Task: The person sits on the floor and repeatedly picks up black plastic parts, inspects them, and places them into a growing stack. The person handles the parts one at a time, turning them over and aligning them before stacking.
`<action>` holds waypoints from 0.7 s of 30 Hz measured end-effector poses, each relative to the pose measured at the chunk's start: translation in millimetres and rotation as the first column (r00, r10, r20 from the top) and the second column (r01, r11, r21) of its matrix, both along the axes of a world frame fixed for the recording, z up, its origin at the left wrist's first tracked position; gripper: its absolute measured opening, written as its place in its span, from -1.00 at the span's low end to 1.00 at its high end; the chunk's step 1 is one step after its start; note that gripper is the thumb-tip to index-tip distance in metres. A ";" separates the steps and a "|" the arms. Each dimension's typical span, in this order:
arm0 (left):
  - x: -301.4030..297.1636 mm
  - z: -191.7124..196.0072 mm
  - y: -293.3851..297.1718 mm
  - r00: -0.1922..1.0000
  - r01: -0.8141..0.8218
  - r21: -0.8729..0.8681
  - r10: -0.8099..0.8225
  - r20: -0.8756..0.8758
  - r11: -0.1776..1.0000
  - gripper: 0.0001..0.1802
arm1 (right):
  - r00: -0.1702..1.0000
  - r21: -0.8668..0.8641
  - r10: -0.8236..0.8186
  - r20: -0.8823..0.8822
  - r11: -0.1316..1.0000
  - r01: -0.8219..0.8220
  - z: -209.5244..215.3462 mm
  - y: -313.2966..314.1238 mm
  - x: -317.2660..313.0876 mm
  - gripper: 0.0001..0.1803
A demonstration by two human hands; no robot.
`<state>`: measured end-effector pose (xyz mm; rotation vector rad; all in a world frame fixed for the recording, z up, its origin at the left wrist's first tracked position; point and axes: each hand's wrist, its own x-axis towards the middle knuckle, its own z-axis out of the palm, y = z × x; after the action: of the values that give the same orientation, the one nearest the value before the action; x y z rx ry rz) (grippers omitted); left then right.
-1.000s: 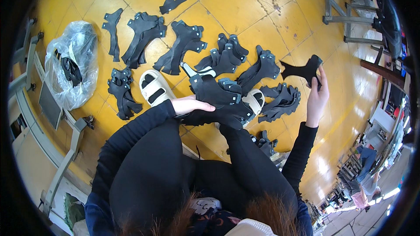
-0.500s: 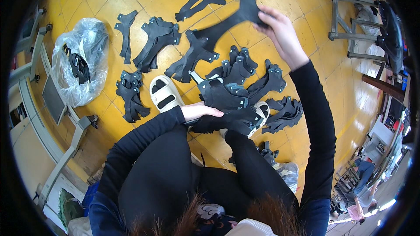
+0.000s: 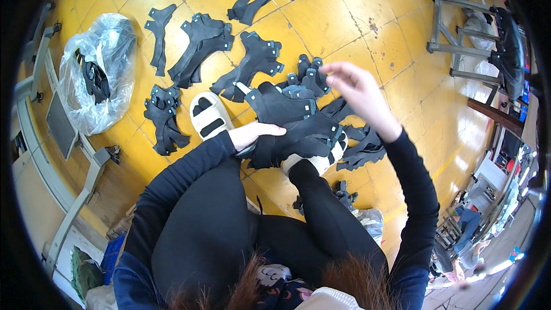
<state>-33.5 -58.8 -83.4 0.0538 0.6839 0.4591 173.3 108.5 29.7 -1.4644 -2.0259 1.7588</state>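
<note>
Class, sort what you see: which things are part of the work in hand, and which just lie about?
In the work: left hand, right hand, black cut pieces, sorted stacks.

Lying about: plastic bag, metal frame, white sandal.

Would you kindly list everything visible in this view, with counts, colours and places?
Cut black pieces: many, sorted into about eight piles, black, spread over the floor ahead of the person.
Stack of black pieces: one, black, lying on the person's feet under the left hand.
Plastic bag: one, clear, holding more black pieces, on the floor at left.
Sandals: two, white, on the person's feet.
Floor: yellow tiles.
Metal frame: one, grey, along the left edge.
Metal stand: one, grey, upper right.
Left hand: flat on the stack, no grip closed.
Right hand: raised above the piles, open and empty.
</note>
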 end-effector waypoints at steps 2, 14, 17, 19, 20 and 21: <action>1.1 7.3 2.8 1.000 -0.004 -0.016 0.004 0.001 1.000 -0.57 | 0.990 0.216 0.121 -0.076 0.971 -0.103 11.6 -21.7 2.8 -0.82; 13.5 27.2 12.6 0.986 0.149 0.121 -0.137 -0.096 0.981 -0.54 | 0.978 0.762 0.021 0.206 0.624 -0.174 -13.3 -99.8 -14.2 -0.66; 12.1 22.8 8.8 0.992 0.127 0.189 -0.122 -0.037 0.974 -0.55 | 0.989 0.861 0.065 0.136 0.486 -0.150 -18.2 -110.1 -3.6 -0.71; 5.4 0.4 -4.7 0.991 0.131 0.270 -0.128 -0.028 0.954 -0.52 | 0.988 0.695 0.141 -0.057 0.717 -0.063 -17.8 -107.1 7.7 -0.74; 8.2 2.1 -3.1 0.992 0.121 0.328 -0.104 -0.069 0.937 -0.51 | 0.976 0.585 0.155 -0.153 0.810 -0.037 -17.1 -104.4 12.8 -0.76; 8.2 4.1 -1.6 0.985 0.167 0.324 -0.145 -0.092 0.931 -0.49 | 0.975 0.507 0.102 -0.198 0.862 0.012 -9.8 -103.3 17.5 -0.78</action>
<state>-25.3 -60.4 -79.3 0.4404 0.6562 0.4161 190.8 5.1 19.8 -1.0183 -2.1845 1.1888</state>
